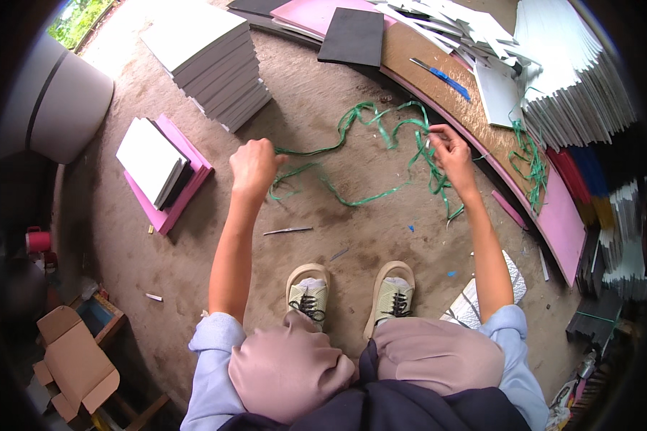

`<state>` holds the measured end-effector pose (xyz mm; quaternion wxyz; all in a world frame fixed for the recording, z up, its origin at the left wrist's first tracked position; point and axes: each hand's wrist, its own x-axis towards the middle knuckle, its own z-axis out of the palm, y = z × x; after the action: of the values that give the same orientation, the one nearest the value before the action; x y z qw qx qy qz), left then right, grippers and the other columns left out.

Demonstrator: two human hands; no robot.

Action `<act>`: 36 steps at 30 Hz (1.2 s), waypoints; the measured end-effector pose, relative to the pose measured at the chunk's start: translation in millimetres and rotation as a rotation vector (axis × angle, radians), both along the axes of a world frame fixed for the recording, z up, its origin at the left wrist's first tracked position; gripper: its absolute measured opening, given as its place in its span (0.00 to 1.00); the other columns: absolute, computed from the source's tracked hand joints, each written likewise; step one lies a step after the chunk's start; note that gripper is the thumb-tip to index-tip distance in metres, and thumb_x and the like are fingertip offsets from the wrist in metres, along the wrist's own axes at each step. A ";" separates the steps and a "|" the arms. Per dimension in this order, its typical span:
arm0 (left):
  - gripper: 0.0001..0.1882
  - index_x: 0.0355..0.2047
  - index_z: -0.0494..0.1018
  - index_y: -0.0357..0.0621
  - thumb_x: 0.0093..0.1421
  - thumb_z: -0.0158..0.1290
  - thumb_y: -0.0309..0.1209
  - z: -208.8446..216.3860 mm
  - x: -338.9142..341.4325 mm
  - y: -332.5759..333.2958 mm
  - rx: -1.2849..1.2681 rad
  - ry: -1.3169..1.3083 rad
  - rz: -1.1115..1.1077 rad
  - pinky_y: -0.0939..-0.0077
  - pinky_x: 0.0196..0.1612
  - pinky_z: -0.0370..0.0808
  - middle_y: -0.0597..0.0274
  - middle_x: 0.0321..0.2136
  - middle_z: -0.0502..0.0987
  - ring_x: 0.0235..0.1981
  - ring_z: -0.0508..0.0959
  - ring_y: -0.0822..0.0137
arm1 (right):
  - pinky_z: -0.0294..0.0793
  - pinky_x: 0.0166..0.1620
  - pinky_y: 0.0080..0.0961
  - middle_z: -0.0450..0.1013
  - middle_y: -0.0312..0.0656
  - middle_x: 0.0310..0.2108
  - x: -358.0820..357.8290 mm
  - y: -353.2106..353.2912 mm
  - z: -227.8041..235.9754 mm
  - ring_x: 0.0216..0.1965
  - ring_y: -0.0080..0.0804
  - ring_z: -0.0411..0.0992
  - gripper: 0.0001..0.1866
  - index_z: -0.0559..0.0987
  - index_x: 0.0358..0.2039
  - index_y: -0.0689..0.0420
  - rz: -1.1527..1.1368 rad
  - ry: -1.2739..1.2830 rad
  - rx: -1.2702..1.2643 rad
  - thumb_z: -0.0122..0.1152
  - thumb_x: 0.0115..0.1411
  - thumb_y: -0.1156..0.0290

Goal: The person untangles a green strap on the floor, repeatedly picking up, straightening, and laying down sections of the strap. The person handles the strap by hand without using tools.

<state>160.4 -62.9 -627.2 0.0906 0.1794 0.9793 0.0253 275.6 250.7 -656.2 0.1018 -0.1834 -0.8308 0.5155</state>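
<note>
A tangle of green plastic twine point(366, 200) hangs and trails over the floor between my hands. My left hand point(255, 167) is closed like a fist on one part of it, and strands come out at its right side. On the other side my right hand point(451, 151) pinches the twine between thumb and fingers, with several loops dropping below it. The strand between the hands is slack and curls near the right hand. Both hands are held out in front of my knees, above the floor point(338, 248).
Ahead on the left stands a tall stack of grey-white sheets point(216, 68), with a smaller pile on pink sheets point(180, 194) nearer. On the right, a brown board point(438, 93) bears a blue cutter knife point(442, 77). White sheets point(568, 72) and an open cardboard box point(79, 359) flank me.
</note>
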 end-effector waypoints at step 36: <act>0.09 0.18 0.63 0.44 0.54 0.49 0.27 -130.9 -62.1 -109.0 2.189 -0.018 0.942 0.78 0.28 0.72 0.66 0.16 0.64 0.21 0.70 0.70 | 0.50 0.12 0.14 0.56 0.31 0.13 18.3 108.8 -71.0 0.11 0.16 0.53 0.07 0.68 0.33 0.61 -0.634 0.158 -0.376 0.45 0.58 0.70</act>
<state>98.3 -171.9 -758.1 -0.1219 -0.2159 0.4061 0.8796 293.9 359.5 -727.2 0.2846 -0.4065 -0.6133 0.6146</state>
